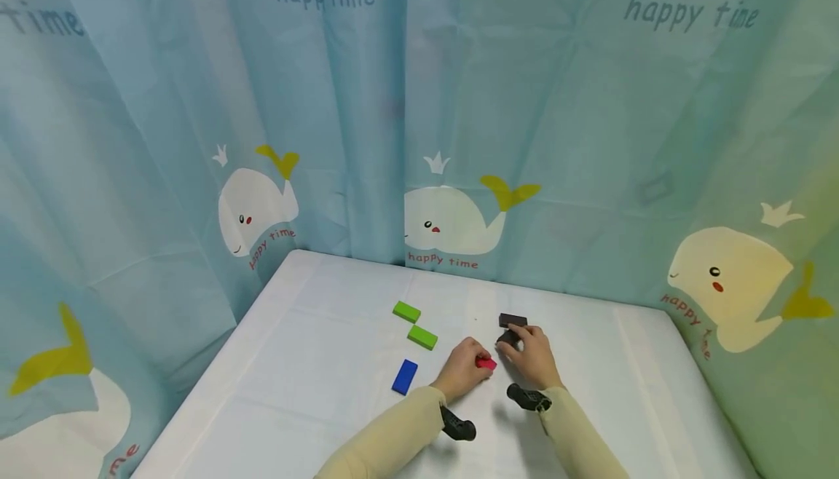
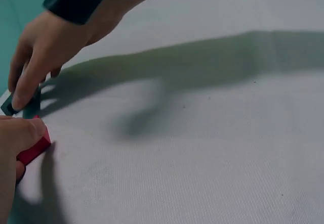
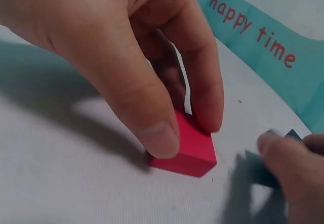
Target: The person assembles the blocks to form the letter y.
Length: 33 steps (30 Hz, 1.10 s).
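Note:
Between the thumb and fingers of my left hand [image 1: 461,368] is a red block [image 1: 487,364], pinched low at the table; the right wrist view shows the red block [image 3: 190,150] from its end. My right hand [image 1: 536,359] grips a black block [image 1: 507,338] from above, its fingers covering part of it. Just beyond lies a second black block [image 1: 513,320], close to the held one; whether they touch I cannot tell. In the left wrist view, the right hand [image 2: 55,42] reaches down near the red block [image 2: 35,148].
Two green blocks [image 1: 422,337] lie corner to corner left of the hands, with a blue block [image 1: 405,377] nearer the left forearm. All rest on a white-covered table [image 1: 295,362]. A blue whale-print curtain [image 1: 367,137] hangs behind. Black wrist mounts [image 1: 459,426] stick out from the sleeves.

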Each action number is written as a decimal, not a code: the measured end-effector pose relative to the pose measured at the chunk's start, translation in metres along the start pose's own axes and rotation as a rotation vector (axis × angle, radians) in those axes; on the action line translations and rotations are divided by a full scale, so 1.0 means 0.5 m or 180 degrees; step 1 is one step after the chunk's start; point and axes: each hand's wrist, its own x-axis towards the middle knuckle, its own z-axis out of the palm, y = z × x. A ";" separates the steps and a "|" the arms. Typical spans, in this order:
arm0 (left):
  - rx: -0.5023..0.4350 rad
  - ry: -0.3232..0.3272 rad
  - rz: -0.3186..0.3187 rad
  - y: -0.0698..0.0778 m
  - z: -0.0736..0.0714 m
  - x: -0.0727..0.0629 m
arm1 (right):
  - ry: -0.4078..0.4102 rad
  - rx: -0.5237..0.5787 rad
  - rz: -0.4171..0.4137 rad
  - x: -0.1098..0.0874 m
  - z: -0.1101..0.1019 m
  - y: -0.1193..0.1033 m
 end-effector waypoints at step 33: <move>-0.0019 0.0002 0.0109 0.023 0.012 -0.001 | 0.0202 0.0142 -0.0790 -0.057 -0.006 0.016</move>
